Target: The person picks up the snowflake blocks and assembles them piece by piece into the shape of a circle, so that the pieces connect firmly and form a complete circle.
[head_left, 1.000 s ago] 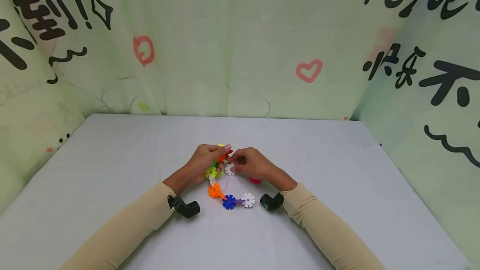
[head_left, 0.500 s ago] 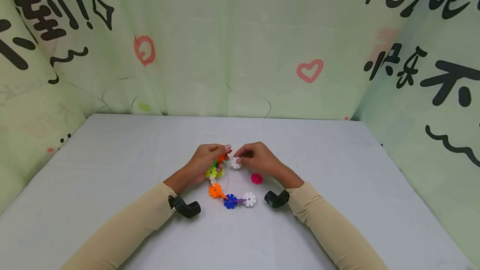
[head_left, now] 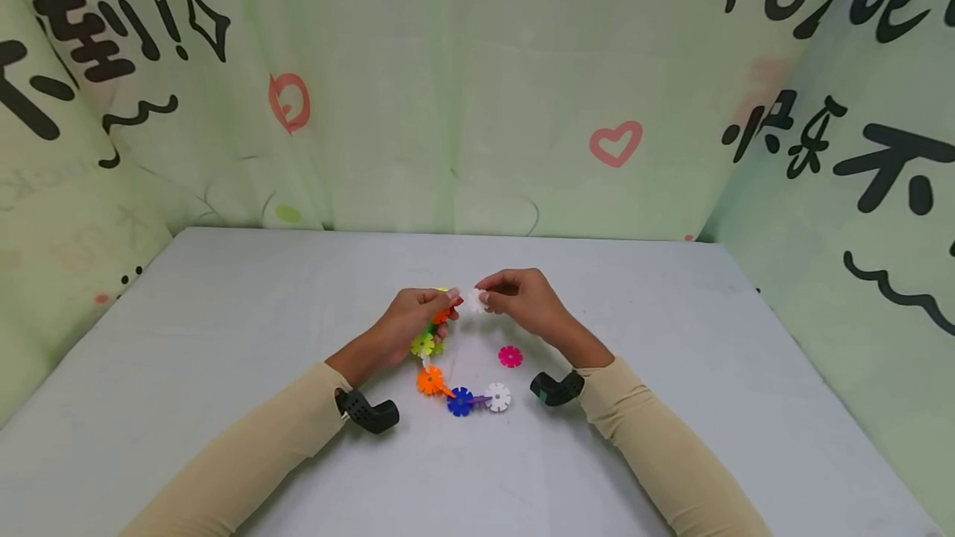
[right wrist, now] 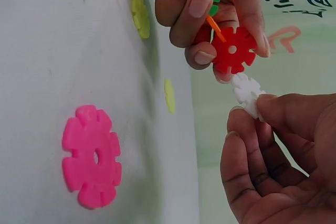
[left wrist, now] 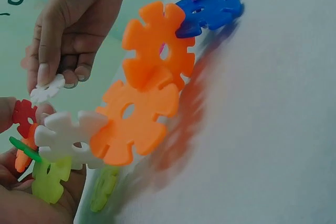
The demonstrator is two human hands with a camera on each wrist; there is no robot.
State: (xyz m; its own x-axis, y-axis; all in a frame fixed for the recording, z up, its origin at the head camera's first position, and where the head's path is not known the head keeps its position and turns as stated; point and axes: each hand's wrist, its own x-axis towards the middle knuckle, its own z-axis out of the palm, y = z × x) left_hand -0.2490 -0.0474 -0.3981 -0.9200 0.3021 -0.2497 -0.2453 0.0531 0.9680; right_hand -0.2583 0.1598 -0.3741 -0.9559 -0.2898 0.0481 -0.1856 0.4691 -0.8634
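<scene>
My left hand (head_left: 406, 317) holds one end of a chain of plastic snowflake discs, its thumb and fingers on a red disc (right wrist: 239, 59). From there the chain runs through orange, green, yellow-green and white pieces to two orange discs (left wrist: 139, 127), then a blue disc (left wrist: 212, 14), a purple one and a white one (head_left: 497, 398) at the near end. Between thumb and fingertips, my right hand (head_left: 533, 305) pinches a loose white snowflake disc (right wrist: 244, 94). Its edge is right at the lower edge of the red disc in the right wrist view.
A pink snowflake disc (right wrist: 76, 153) lies loose on the white table (head_left: 298, 288), below the right hand. Two yellow discs, one nearer (right wrist: 140, 17) and one farther (right wrist: 169, 96), are on the table by the left hand. A printed curtain (head_left: 448, 106) stands behind.
My right hand has moved up, away and slightly right with the white disc, uncovering the pink disc on the table. The left hand has stayed nearly still, holding the chain.
</scene>
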